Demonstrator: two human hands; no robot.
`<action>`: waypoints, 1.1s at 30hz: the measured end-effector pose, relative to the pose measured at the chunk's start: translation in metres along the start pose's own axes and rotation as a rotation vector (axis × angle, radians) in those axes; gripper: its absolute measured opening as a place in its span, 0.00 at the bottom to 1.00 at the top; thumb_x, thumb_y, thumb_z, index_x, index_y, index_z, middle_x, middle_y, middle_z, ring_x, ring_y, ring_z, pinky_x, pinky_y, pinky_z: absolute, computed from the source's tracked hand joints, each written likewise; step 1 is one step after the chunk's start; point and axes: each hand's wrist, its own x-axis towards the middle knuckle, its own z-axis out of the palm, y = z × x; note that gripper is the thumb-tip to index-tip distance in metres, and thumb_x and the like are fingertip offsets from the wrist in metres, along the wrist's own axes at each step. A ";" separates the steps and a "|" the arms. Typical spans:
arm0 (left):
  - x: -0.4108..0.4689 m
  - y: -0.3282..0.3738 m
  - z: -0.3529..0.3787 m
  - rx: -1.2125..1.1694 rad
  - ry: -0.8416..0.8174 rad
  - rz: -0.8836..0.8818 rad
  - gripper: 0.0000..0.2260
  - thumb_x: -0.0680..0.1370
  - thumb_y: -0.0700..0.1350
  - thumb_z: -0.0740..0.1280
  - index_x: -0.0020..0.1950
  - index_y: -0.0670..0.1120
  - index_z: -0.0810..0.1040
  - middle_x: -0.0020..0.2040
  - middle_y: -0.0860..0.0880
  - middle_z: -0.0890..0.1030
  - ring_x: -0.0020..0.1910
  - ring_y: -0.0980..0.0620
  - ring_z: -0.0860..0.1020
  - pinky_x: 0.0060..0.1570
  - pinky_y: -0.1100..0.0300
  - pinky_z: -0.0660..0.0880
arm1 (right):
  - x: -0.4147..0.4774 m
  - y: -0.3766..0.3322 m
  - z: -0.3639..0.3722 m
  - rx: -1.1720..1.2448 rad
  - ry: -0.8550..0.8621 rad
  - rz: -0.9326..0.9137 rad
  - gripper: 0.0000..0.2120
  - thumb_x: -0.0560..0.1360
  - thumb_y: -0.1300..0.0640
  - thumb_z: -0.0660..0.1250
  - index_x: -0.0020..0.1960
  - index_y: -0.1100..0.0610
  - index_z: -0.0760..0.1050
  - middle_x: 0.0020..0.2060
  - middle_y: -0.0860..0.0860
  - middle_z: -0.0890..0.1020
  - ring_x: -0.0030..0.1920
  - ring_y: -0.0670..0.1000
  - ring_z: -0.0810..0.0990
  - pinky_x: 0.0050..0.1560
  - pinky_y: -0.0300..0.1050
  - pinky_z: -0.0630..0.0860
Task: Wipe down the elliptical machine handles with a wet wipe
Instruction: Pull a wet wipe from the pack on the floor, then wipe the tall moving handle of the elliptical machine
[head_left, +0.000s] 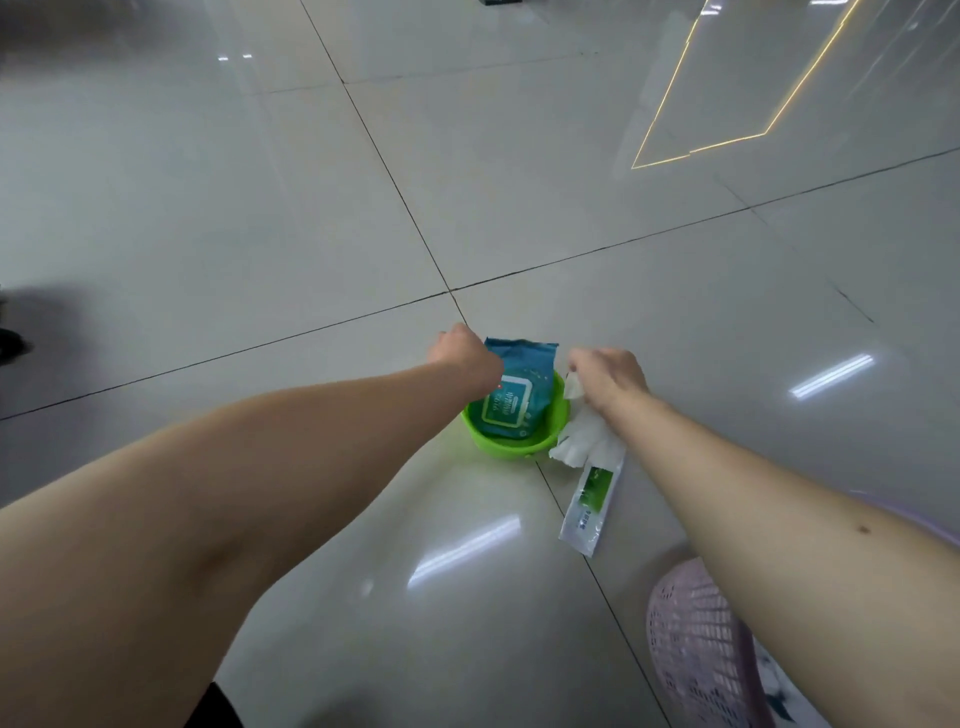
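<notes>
Two hands reach a bowl (519, 451). The left hand (464, 354) covers the blue pack (519, 402), fingers hidden, grip unclear; the right hand (612, 376) pinches a half-covered wipe (584, 441)

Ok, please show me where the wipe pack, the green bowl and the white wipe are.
Pack (519, 402): head view, on its printed front.
Bowl (511, 451): head view, on its near outer wall.
Wipe (587, 441): head view, on its crumpled white middle.

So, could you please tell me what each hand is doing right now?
Left hand: grips the wipe pack.
Right hand: holds a white wipe.
</notes>
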 end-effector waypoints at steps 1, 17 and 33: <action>-0.002 0.005 -0.004 -0.025 0.020 0.016 0.17 0.76 0.40 0.67 0.65 0.43 0.73 0.63 0.43 0.75 0.59 0.43 0.78 0.57 0.50 0.78 | -0.004 -0.005 -0.004 0.114 -0.012 0.045 0.11 0.68 0.50 0.63 0.40 0.58 0.76 0.43 0.61 0.83 0.40 0.58 0.78 0.42 0.48 0.73; -0.283 0.199 -0.364 -0.344 -0.448 -0.147 0.12 0.76 0.51 0.73 0.40 0.49 0.73 0.43 0.47 0.77 0.42 0.48 0.77 0.41 0.58 0.67 | -0.315 -0.294 -0.225 0.336 -0.653 0.251 0.27 0.82 0.33 0.58 0.59 0.55 0.81 0.57 0.57 0.86 0.57 0.56 0.85 0.62 0.53 0.78; -0.652 0.234 -0.508 -1.011 0.040 -0.317 0.10 0.81 0.45 0.71 0.52 0.39 0.77 0.51 0.36 0.84 0.50 0.40 0.85 0.57 0.44 0.82 | -0.569 -0.347 -0.411 -0.295 -1.162 -0.185 0.15 0.73 0.75 0.69 0.55 0.59 0.80 0.45 0.55 0.85 0.41 0.52 0.86 0.37 0.44 0.82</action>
